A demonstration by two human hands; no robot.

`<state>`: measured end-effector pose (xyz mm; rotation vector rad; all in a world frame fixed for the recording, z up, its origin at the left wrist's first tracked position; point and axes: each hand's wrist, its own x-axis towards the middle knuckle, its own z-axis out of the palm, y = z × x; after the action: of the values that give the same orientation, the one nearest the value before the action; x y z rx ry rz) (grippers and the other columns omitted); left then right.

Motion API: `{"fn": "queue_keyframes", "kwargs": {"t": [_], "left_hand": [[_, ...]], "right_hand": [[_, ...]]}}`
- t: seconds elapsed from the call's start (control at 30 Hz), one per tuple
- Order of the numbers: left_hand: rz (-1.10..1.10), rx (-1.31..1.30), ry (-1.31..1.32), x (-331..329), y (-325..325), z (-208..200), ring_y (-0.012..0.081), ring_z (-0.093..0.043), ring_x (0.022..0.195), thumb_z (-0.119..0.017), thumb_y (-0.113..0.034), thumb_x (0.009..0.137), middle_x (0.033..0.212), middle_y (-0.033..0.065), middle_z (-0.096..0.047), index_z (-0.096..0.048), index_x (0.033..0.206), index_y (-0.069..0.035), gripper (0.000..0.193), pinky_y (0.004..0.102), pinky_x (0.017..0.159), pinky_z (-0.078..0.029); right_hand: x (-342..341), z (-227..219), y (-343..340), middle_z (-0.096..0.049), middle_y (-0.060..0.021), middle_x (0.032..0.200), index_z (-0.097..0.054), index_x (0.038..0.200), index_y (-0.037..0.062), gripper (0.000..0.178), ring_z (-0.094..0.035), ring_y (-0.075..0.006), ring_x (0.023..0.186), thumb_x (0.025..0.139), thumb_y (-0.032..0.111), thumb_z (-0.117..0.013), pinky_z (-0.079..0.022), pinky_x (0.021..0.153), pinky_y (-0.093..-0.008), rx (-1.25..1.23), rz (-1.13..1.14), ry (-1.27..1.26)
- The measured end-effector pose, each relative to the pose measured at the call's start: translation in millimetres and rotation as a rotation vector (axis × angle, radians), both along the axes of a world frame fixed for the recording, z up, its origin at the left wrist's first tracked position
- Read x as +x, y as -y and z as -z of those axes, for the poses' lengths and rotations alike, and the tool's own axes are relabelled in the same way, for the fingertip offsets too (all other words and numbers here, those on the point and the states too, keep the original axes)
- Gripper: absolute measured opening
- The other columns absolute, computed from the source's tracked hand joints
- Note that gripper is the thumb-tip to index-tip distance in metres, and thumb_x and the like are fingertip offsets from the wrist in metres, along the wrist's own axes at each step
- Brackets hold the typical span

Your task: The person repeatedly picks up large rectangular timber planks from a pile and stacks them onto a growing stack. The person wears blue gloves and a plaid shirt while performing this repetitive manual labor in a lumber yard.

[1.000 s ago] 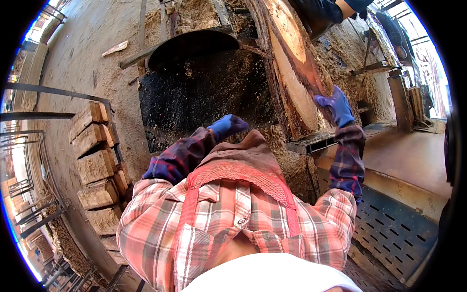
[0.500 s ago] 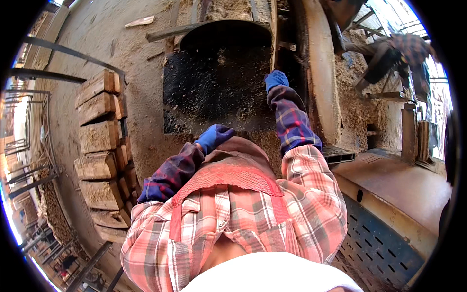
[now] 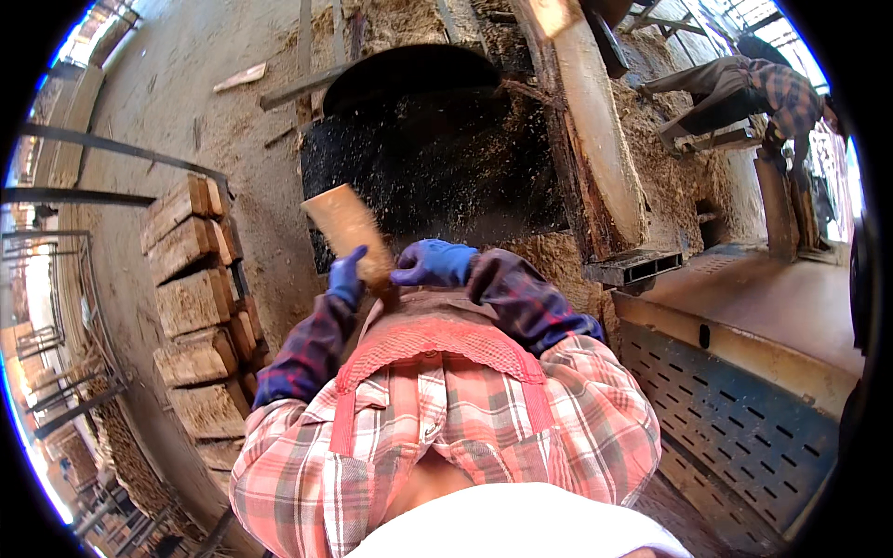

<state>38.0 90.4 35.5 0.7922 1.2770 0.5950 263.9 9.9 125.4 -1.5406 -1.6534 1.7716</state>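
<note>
A short, pale brown wooden board (image 3: 346, 223), slightly blurred, is held tilted just in front of my apron. My left hand (image 3: 348, 276), in a blue glove, is closed on its near left edge, the thumb lying along the wood. From the other side, the fingers of my blue-gloved right hand (image 3: 435, 262) are bent in against the near end of the board. That near end is partly hidden between the gloves. Behind the board is a dark sheet (image 3: 428, 177) strewn with sawdust.
Rough wooden blocks (image 3: 193, 302) are stacked at my left beside a metal rail (image 3: 121, 141). A large log (image 3: 595, 139) stands to the right of the dark sheet. At lower right is a slotted metal bench (image 3: 726, 409); another person (image 3: 735, 93) bends over beyond it.
My right hand has come back from the upright strip of wood at the far right and now meets my left hand at the board. The strip is gone from its place.
</note>
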Motion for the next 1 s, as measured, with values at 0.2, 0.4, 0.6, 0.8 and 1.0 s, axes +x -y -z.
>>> {"fn": "queue_keyframes", "kwargs": {"t": [0.2, 0.4, 0.6, 0.8, 1.0], "left_hand": [[-0.343, 0.205, 0.463, -33.0, -146.4, -115.1, 0.026, -0.061, 0.096, -0.048, -0.037, 0.092, 0.109, 0.0155, -0.061, -0.05, 0.117, -0.006, 0.041, 0.0453, 0.087, -0.048], [0.443, -0.204, 0.413, 153.1, -47.6, -53.6, 0.0314, -0.059, 0.101, -0.053, -0.041, 0.089, 0.119, 0.0202, -0.056, -0.045, 0.127, -0.006, 0.053, 0.0385, 0.082, -0.05], [0.942, 0.35, -0.025, 357.3, 50.1, -58.0, 0.0252, -0.063, 0.09, -0.065, -0.051, 0.078, 0.11, 0.0182, -0.06, -0.037, 0.134, -0.001, 0.08, 0.0303, 0.077, -0.05], [1.01, 0.234, -0.082, 435.1, 88.1, -62.4, 0.0343, -0.055, 0.108, -0.068, -0.066, 0.062, 0.116, 0.0324, -0.052, 0.0, 0.139, 0.011, 0.128, 0.0343, 0.092, -0.043], [1.032, 0.211, -0.433, 445.9, 105.2, -78.5, 0.0413, -0.053, 0.109, -0.069, -0.062, 0.061, 0.114, 0.0352, -0.052, 0.012, 0.133, 0.017, 0.134, 0.0355, 0.094, -0.042]], "right_hand": [[86.2, -76.8, 41.5, -0.064, -0.0039, 0.089, -0.064, 0.101, 0.0026, 0.033, -0.058, -0.0114, 0.079, 0.084, 0.032, -0.064, -0.048, 0.072, -0.0273, 0.054, 0.462, -0.376], [330.3, -103.6, 83.7, -0.064, -0.0099, 0.1, -0.065, 0.094, 0.0059, 0.022, -0.06, -0.0158, 0.089, 0.081, 0.023, -0.069, -0.05, 0.08, -0.0312, 0.728, 1.111, -0.232], [510.4, 37.6, 67.5, -0.057, -0.0084, 0.119, -0.05, 0.125, -0.0014, 0.046, -0.056, -0.0221, 0.103, 0.093, 0.032, -0.049, -0.04, 0.098, -0.0359, 0.506, 0.889, 0.315], [483.2, 43.7, 61.8, -0.06, -0.007, 0.112, -0.053, 0.124, 0.0019, 0.073, -0.057, -0.0206, 0.096, 0.079, 0.06, -0.057, -0.044, 0.086, -0.0331, -0.16, 1.323, -0.333], [441.7, 0.5, 54.9, -0.061, -0.0069, 0.111, -0.053, 0.123, 0.0011, 0.067, -0.058, -0.0195, 0.094, 0.082, 0.055, -0.057, -0.045, 0.085, -0.0328, -0.17, 1.326, -0.293]]}}
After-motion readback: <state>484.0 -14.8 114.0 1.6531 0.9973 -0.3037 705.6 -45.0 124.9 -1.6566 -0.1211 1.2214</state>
